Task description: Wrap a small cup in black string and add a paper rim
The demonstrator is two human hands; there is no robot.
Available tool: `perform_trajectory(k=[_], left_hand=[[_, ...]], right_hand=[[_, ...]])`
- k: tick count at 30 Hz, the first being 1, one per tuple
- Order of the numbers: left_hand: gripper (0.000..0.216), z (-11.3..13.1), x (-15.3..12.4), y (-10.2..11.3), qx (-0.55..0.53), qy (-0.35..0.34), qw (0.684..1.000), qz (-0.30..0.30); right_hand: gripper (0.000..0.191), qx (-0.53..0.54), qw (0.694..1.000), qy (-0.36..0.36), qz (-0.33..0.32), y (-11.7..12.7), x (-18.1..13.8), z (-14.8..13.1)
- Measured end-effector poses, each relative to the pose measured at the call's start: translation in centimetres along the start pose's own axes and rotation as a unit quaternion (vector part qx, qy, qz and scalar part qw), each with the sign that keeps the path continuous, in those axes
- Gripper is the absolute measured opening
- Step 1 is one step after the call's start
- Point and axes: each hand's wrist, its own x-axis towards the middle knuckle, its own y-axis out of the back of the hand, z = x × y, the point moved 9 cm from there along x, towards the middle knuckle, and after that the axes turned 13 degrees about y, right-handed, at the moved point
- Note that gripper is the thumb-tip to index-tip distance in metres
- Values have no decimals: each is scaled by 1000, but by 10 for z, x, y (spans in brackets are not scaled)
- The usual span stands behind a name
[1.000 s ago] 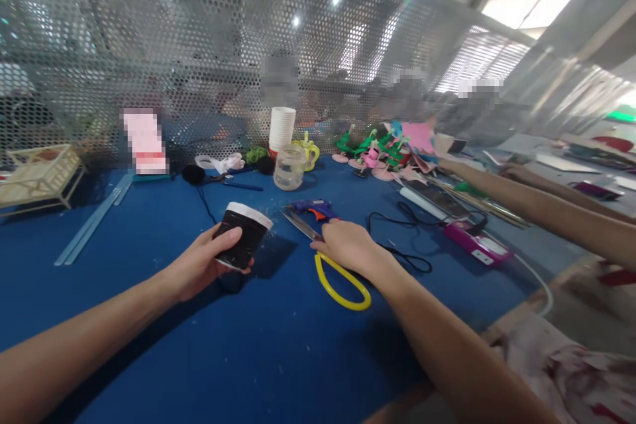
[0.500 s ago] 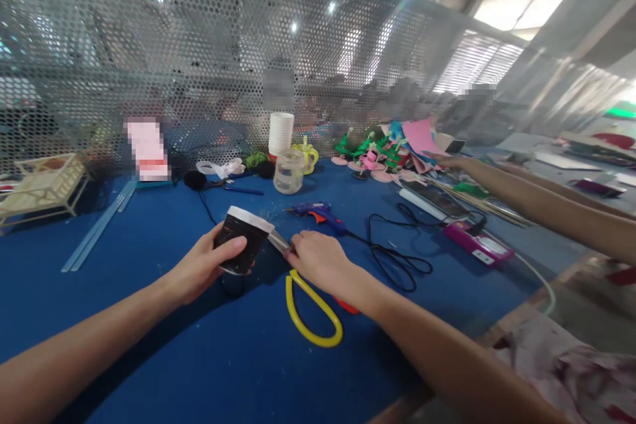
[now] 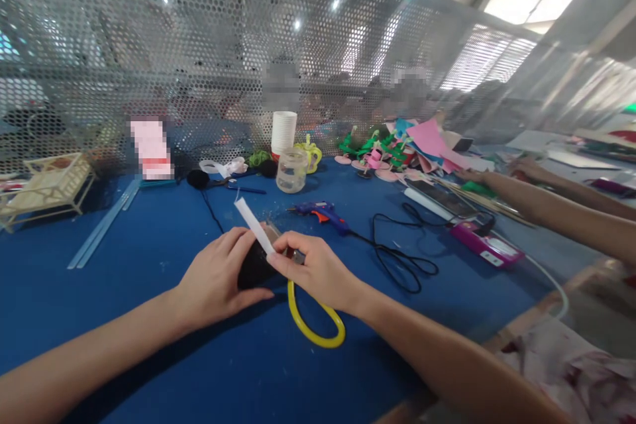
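Observation:
My left hand is curled over a black cup, its thumb stretched along the near side; the hands hide much of the cup. Between finger and thumb my right hand pinches a narrow white strip, which slants up to the left over the cup. A grey metal piece shows at the right fingers; its kind is hidden. Just below the right hand a yellow loop, like a handle, lies on the blue table.
Beyond my hands lie a blue glue gun and its black cord. A clear jar and stacked white cups stand behind. Several green-and-pink crafts, a purple power strip and another person's arm are on the right.
My left hand has turned over the black cup. The white strip now sticks up in my right fingers, where a white rim showed before. The other person's hand has moved away from the pink sheets.

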Motion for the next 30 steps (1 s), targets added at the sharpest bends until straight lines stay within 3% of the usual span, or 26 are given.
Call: perform_trajectory(k=[5, 9, 14, 21, 30], left_hand=[[46, 0, 3, 17, -122, 9, 992, 19], [22, 9, -2, 23, -132, -36, 989, 48], [26, 14, -5, 16, -116, -53, 992, 20], [31, 23, -8, 22, -134, -93, 986, 17], [30, 11, -7, 17, -157, -38, 987, 20]], right_hand=[[10, -49, 998, 49, 4, 2, 0, -4], [8, -44, 999, 17, 13, 1, -1, 4], [10, 4, 1000, -29, 9, -4, -3, 15], [8, 16, 999, -39, 20, -3, -3, 18], [8, 18, 999, -25, 25, -4, -4, 13]])
